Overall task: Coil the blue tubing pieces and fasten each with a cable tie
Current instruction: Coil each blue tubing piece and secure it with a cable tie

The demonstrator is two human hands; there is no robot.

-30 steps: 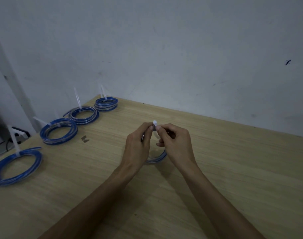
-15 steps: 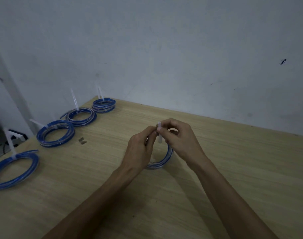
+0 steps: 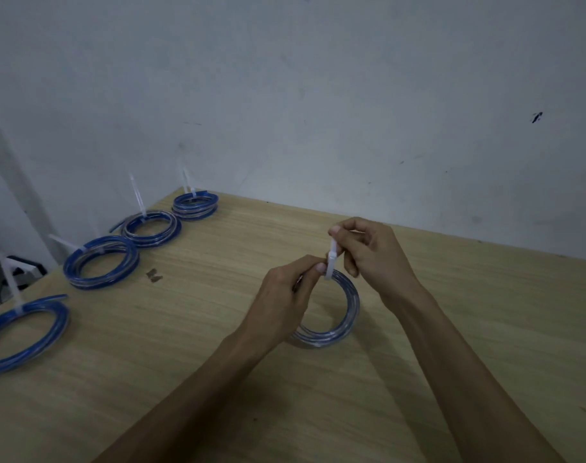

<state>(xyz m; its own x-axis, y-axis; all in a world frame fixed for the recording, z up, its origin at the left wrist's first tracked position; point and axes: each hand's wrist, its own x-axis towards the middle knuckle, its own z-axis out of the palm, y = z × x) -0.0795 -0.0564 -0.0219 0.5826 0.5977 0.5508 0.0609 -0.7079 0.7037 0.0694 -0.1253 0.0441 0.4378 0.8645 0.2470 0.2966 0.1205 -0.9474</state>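
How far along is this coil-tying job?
Done: four tied coils lie along the table's left edge, tie tails sticking up. In hand: a fifth coil, gripped by the left hand while the right hand pulls its white tie tight. Left: finishing that tie; no loose tubing is in view.

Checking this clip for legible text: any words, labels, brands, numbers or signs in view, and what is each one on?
None can be read.
The blue tubing coil held in both hands, its white cable tie and the four tied coils on the left show no print.
The wall has only dark marks, no writing.
The small dark object on the table is too small to tell.
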